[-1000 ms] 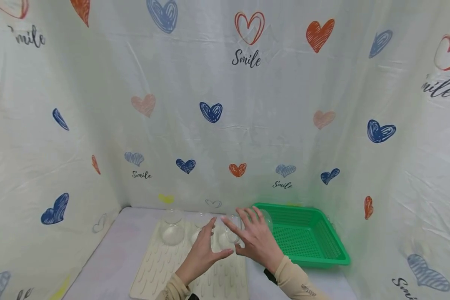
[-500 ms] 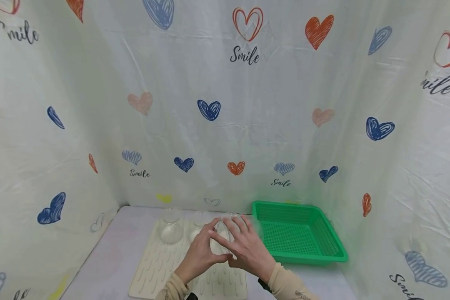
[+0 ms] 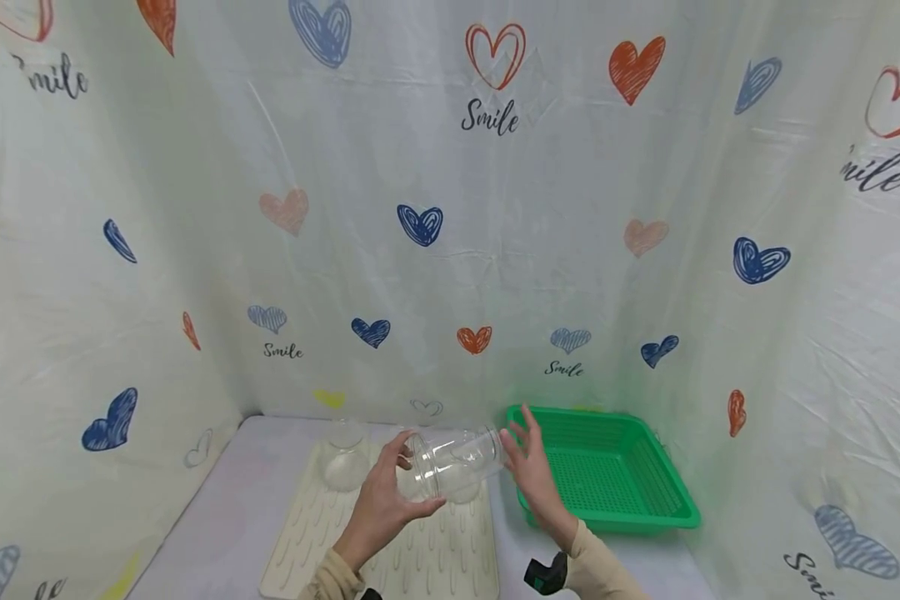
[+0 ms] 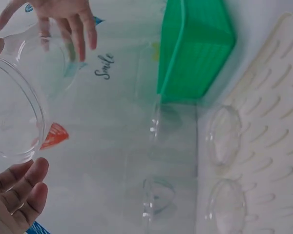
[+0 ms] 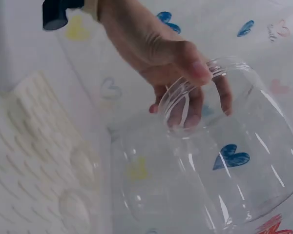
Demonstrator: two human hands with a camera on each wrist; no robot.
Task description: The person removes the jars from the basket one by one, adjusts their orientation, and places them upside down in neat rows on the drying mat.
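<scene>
A clear glass jar (image 3: 461, 458) is held sideways above the mat in the head view, its ridged neck to the left and its base to the right. My left hand (image 3: 381, 500) grips it around the neck, thumb below and fingers above; the right wrist view shows this left hand (image 5: 158, 58) with its thumb over the rim. Beside the base, my right hand (image 3: 534, 475) has its fingers spread. The left wrist view shows this right hand (image 4: 63, 14) partly through the glass; whether its fingertips touch the jar I cannot tell.
A cream ridged mat (image 3: 307, 533) lies on the white table. Another clear jar (image 3: 345, 462) stands at the mat's back left, and at least one more is partly hidden behind the held jar. A green plastic basket (image 3: 607, 527) sits at the right. Heart-printed curtains surround the table.
Both hands were close together over the jar. Since then my right hand has let go and moved right toward its base, while my left hand has taken the neck end.
</scene>
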